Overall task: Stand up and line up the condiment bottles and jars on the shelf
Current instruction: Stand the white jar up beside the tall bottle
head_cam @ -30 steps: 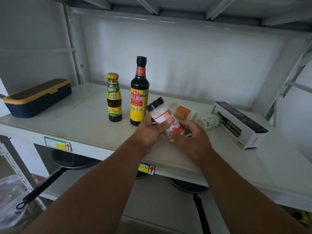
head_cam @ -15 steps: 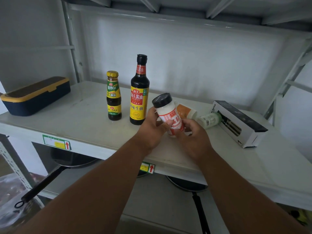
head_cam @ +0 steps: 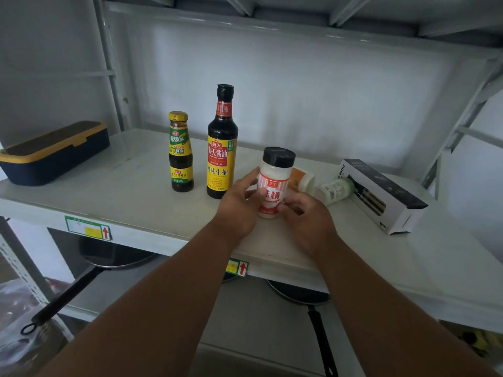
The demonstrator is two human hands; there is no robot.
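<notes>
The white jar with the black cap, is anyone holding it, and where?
Yes. Both hands hold the white jar by its labelled body: left hand on its left side, right hand low on its right.

2 dark bottles (head_cam: 221,142) upright, white jar (head_cam: 273,183) upright, 2 jars (head_cam: 336,189) lying

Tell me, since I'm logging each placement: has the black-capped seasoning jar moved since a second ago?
Yes. The black-capped jar, held by the left hand and right hand, has swung from tilted to upright beside the soy sauce bottle.

Open shelf (head_cam: 130,191) left of the oyster sauce bottle (head_cam: 180,152); rightward, two toppled jars (head_cam: 321,186) against a box (head_cam: 381,194).
</notes>
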